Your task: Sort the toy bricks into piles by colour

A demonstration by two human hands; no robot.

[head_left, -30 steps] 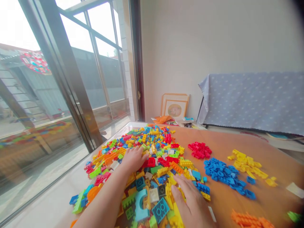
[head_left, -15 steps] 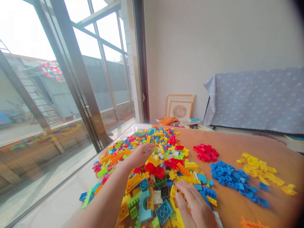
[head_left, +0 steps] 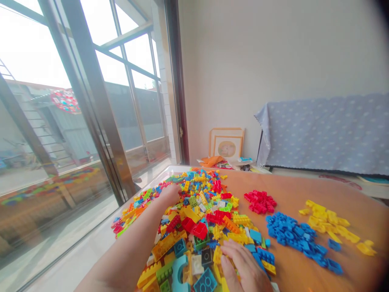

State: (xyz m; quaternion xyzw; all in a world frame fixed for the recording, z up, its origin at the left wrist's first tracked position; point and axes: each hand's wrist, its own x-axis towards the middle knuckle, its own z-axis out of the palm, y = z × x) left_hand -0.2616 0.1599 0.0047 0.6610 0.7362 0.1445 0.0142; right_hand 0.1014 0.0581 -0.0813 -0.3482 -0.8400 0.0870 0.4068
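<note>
A big mixed heap of toy building blocks (head_left: pixel 197 227) in many colours covers the left and middle of the table. My left hand (head_left: pixel 174 194) reaches deep into the heap's far left part, with its fingers hidden, so whatever they touch cannot be seen. Resting at the heap's near right edge, my right hand (head_left: pixel 244 263) has its fingers stretched out over yellow and blue blocks. Close to it lie a light-blue arch block (head_left: pixel 178 269) and a blue block with round studs (head_left: pixel 205 280). Red open blocks (head_left: pixel 194 228) sit between the two hands.
Right of the heap, sorted piles of red blocks (head_left: pixel 260 201), blue blocks (head_left: pixel 293 233) and yellow blocks (head_left: pixel 328 219) lie on the brown table (head_left: pixel 291 190). A window frame (head_left: pixel 100 134) runs along the left. Picture frames (head_left: pixel 226 142) lean against the far wall.
My left hand has moved left and farther into the heap. My right hand stays at the near right edge. The view has tilted up slightly.
</note>
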